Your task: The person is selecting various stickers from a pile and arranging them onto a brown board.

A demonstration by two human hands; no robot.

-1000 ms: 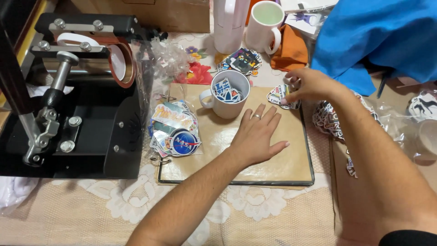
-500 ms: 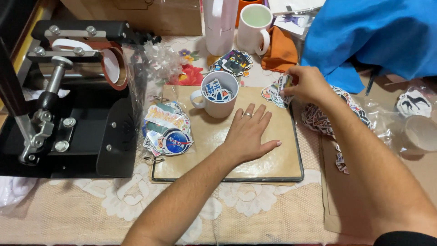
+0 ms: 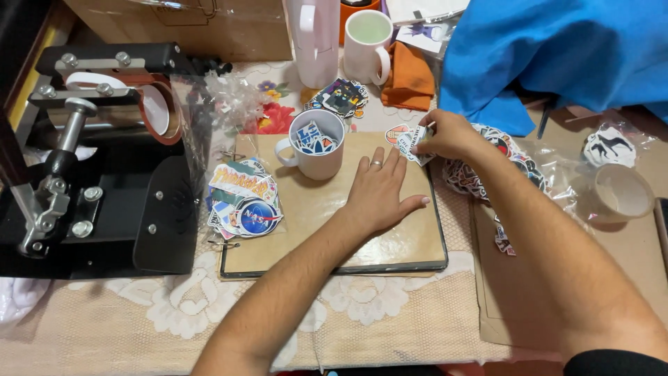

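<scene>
Two hands noted: our left hand (image 3: 379, 188) lay flat, fingers spread, on the board (image 3: 334, 237); our right hand (image 3: 445, 136) pinched a sticker (image 3: 409, 141) at the board's far corner. Loose stickers might scatter if brushed.

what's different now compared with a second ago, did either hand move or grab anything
Little changed. The right hand keeps pinching a sticker at the board's far right corner, and the left hand stays flat on the board. The white mug and the sticker pile stay put. Only the camera view shifted a bit.
</scene>
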